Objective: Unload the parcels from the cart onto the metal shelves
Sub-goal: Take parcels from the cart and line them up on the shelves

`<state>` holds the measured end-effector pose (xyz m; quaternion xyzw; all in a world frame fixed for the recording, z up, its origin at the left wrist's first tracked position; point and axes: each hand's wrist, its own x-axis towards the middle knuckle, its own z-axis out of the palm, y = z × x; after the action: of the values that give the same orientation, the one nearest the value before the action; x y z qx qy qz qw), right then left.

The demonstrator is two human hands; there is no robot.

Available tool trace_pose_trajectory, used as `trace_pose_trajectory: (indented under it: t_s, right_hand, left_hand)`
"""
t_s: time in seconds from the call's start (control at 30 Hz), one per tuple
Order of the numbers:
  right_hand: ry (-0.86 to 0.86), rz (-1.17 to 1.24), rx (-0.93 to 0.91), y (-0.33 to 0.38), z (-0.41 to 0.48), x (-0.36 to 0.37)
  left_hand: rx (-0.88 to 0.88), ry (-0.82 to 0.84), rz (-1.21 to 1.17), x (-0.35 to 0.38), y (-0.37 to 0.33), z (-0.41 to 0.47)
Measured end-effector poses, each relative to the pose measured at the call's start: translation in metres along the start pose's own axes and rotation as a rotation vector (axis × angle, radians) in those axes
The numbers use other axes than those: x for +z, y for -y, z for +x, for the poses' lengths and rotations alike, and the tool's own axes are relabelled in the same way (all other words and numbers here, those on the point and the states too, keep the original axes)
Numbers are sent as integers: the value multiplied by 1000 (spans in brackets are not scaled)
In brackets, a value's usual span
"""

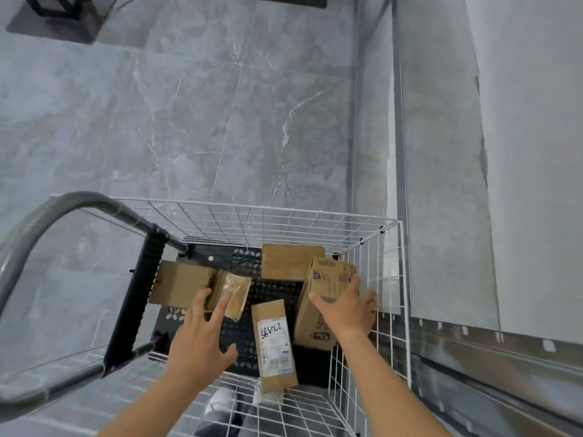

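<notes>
a: what's nearest?
b: a pale shoe (pixel 220 398), seen through the near wire wall of the cart (pixel 284 209), with both forearms reaching down over that wall

a: and the hands?
b: the left hand (pixel 198 339) has its fingers straight and spread and grips nothing. its fingertips are at the small taped packet (pixel 235 298) and at the edge of the plain box (pixel 179 280) just beside it, but i can't tell if they press down. the right hand (pixel 347 307) is splayed too, lying over the printed box (pixel 315 329), with no finger curled round it

a: where does that box sit?
b: tilted, close to the right wire wall

a: any other parcels?
b: a narrow labelled parcel (pixel 274 345) lies between the two hands on the black perforated deck, with handwriting on its white label. farther back a flat taped box (pixel 288 261) sits by the far wall, partly hidden behind the printed box

a: so all five are in the cart?
b: yes. a grey handle (pixel 47 222) arches over the cart's left side. the metal shelf (pixel 504 357) with its slotted rail runs just beside the cart on the right. beyond is a grey marbled floor (pixel 189 121), with a dark mat (pixel 53 29) at the far left
</notes>
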<state>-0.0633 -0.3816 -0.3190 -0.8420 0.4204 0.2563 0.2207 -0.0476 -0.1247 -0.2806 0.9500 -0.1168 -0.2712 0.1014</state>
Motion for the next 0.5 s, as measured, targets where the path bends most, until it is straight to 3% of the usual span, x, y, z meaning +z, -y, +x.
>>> trace_pose_trajectory:
  t_s: [0.2,0.37,0.5]
  right_hand:
    - [-33,-67,67,19,33,15]
    - [-91,-197,107,33,29,35]
    - [-41,-143,219,37,37,39]
  left_hand:
    - [-37,41,-26,14,-11,8]
    - [45,80,-134,15,-27,16]
    - [35,100,-153,10,-36,25]
